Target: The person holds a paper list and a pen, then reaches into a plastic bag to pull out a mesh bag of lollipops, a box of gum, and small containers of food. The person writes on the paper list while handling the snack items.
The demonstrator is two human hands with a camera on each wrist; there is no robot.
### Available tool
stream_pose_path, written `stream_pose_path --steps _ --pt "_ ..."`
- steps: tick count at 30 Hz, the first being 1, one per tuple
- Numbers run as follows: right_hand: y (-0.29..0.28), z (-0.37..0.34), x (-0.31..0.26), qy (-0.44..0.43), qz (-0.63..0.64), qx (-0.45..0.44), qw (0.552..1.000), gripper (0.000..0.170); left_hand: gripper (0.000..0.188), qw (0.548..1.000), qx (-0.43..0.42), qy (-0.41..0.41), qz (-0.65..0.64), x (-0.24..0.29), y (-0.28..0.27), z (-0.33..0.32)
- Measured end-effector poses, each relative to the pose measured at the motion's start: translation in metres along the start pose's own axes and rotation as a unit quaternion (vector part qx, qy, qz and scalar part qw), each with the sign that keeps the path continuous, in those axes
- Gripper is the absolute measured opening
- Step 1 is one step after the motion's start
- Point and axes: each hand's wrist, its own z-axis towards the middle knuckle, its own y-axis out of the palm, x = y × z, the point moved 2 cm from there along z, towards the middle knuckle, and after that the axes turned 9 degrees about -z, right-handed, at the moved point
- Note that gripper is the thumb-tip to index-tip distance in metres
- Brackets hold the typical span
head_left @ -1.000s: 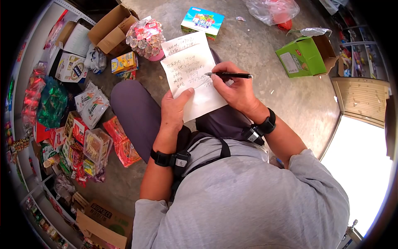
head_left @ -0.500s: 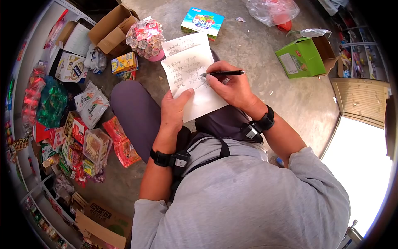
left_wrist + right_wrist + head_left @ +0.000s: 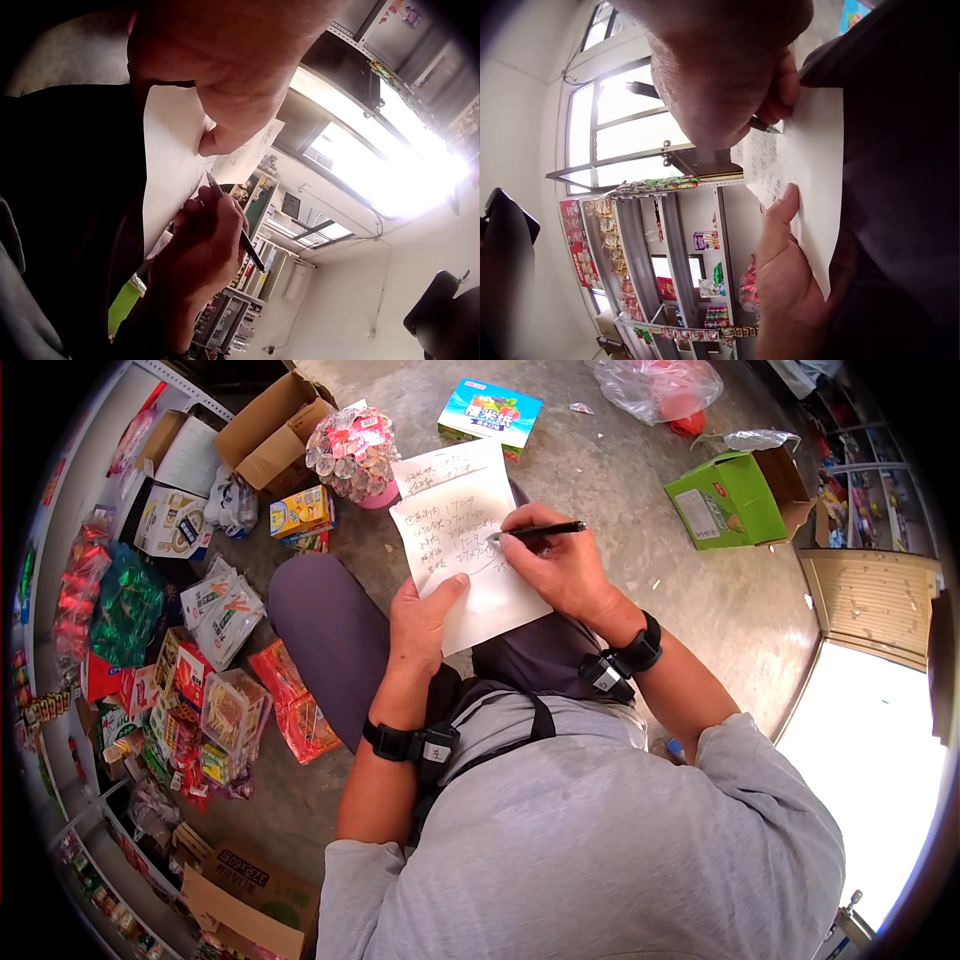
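A white sheet of paper (image 3: 470, 595) with handwritten lines lies over the person's lap, a second written piece of paper (image 3: 450, 468) showing at its top. The left hand (image 3: 425, 622) holds the sheet by its lower left edge, thumb on top and fingers hidden underneath. Between thumb and fingers, the right hand (image 3: 565, 570) pinches a black pen (image 3: 555, 530), its tip at the writing on the right half of the sheet. In the left wrist view the pen (image 3: 251, 249) slants from the right hand (image 3: 199, 247) toward the paper (image 3: 169, 150).
On the floor ahead stand a blue box (image 3: 490, 410), a jar of wrapped sweets (image 3: 350, 455) and an open green carton (image 3: 720, 500). Many packaged goods, including a clear tub (image 3: 235, 710), crowd the left side by the shelves. A plastic bag (image 3: 660, 385) lies at the back.
The right hand with the pen has shifted slightly left across the sheet, and the pen's rear end has swung a little. The left hand and paper stay almost where they were.
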Motion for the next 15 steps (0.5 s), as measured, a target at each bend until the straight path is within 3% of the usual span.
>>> stream_pose_path --steps 5,8,12,15 --pt "0.003 0.002 0.008 -0.057 0.092 0.094 0.99 0.015 0.034 1.0 0.006 -0.004 0.003 0.001 0.002 -0.001" --pt "-0.009 0.002 0.0 -0.001 0.146 0.091 0.985 0.017 0.034 1.0 0.006 -0.003 0.0 0.001 0.003 -0.002" --pt "-0.019 0.009 0.005 -0.001 0.08 0.119 0.99 0.022 0.035 1.0 0.0 -0.003 -0.003 0.0 0.001 -0.001" --pt "-0.018 0.013 0.017 -0.056 0.023 0.133 0.989 0.025 0.035 1.0 -0.001 0.0 -0.002 0.0 0.001 -0.002"
